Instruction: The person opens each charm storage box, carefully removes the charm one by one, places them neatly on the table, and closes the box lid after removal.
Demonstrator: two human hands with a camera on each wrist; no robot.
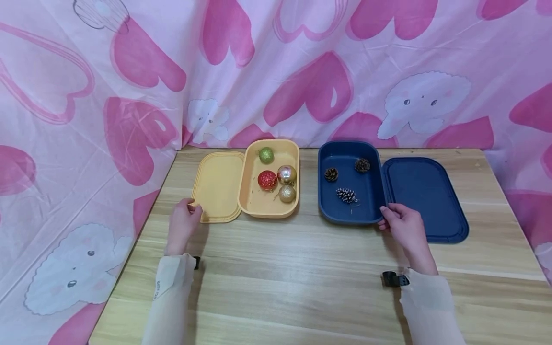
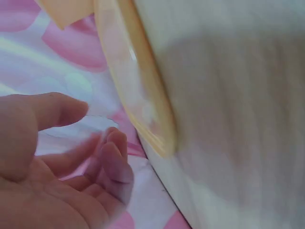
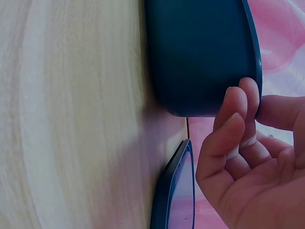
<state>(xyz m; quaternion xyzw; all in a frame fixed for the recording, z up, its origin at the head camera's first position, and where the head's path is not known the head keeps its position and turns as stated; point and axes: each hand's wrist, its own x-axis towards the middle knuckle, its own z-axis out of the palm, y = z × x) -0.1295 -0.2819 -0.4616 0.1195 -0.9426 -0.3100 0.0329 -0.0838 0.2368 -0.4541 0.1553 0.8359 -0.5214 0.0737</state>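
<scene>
On the right, a dark blue container (image 1: 351, 211) holds several... pine cones, among them a long white-tipped pine cone (image 1: 346, 195). My right hand (image 1: 403, 225) pinches its near right corner; thumb (image 3: 281, 112) and fingertips (image 3: 249, 88) meet at the rim. Left of it stands a yellow container (image 1: 269, 210) with a green ball (image 1: 266, 155), a red ball (image 1: 267, 179) and shiny gold-toned balls (image 1: 286, 193). Beside that container lies a yellow lid (image 1: 219, 187). My left hand (image 1: 184, 224) hovers by the lid's near left corner, fingers loosely bent, apart from the lid in the left wrist view.
A dark blue lid (image 1: 424, 199) lies flat to the right of the blue container. Everything rests on a wood-grain table (image 1: 293, 278). A pink curtain (image 1: 302, 86) with hearts hangs behind the table and along its left side.
</scene>
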